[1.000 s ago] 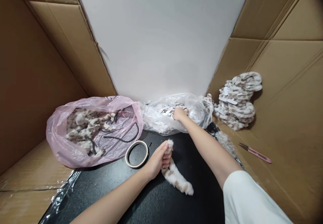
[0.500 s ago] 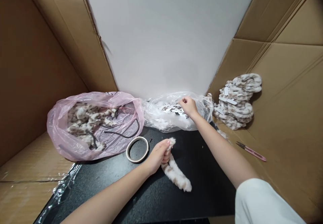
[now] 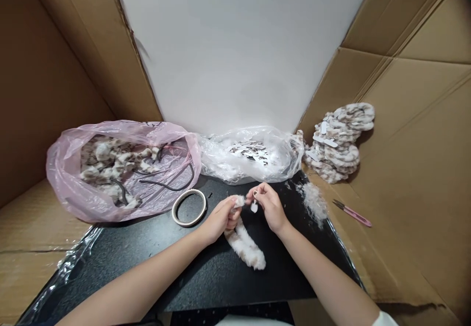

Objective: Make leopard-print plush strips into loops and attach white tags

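My left hand is closed around one end of a furry white-and-brown plush strip, whose rounded far end hangs toward the front of the black table. A white fluffy tip pokes out above the thumb. Close to that tip, my right hand pinches a small white tag with a little loop at its top. A narrow gap lies between the tag and the strip. Behind the hands, a clear plastic bag holds many similar white and dark pieces.
A pink plastic bag with furry pieces and dark cords lies at left. A tape roll rests beside my left hand. Right of the table are a stack of furry strips, pink-handled thread snips and loose white fluff.
My right hand has come back from the clear bag toward my left hand, now with a white tag in its fingers. My left hand keeps its hold; the view has shifted slightly.
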Tool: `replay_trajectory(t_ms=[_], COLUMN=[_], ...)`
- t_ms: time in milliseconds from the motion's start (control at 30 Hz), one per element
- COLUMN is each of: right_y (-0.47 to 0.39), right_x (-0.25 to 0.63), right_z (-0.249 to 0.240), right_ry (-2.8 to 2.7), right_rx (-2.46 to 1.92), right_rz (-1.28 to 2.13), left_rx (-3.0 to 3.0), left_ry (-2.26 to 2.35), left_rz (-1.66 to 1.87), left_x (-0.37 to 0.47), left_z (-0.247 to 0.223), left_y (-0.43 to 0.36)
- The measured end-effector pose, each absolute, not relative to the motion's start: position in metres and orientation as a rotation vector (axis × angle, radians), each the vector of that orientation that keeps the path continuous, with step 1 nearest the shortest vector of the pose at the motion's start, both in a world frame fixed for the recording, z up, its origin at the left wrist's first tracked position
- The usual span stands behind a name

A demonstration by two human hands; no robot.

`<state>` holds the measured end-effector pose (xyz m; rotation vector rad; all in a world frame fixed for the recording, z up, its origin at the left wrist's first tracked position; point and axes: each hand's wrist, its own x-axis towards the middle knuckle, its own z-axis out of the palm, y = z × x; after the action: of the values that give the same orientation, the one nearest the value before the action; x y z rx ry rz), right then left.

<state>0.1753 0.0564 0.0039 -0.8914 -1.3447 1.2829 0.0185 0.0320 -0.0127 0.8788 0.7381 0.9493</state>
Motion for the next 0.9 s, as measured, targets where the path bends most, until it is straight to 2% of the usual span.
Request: replay_trajectory(t_ms=[100,567,900], right_y=[0.053,0.038,0.044], right_x=[0.173,0.166,0.161], right_z=[-0.001,0.003,-0.008], right_ry=[-1.242,-1.461,-1.315], right_rx=[-0.89,-0.993,-1.003], right_rz=[1.488,1.237,1.425], left_rx=[0.888,0.892,0.939], left_ry=[0.765,0.758,0.783], left_rz=[0.934,0.876,0.853], left_x=[0.018,0.017,0.02], left_z=[-0.014,-0.014,-0.011], left_y=[0.032,0.031,0.03])
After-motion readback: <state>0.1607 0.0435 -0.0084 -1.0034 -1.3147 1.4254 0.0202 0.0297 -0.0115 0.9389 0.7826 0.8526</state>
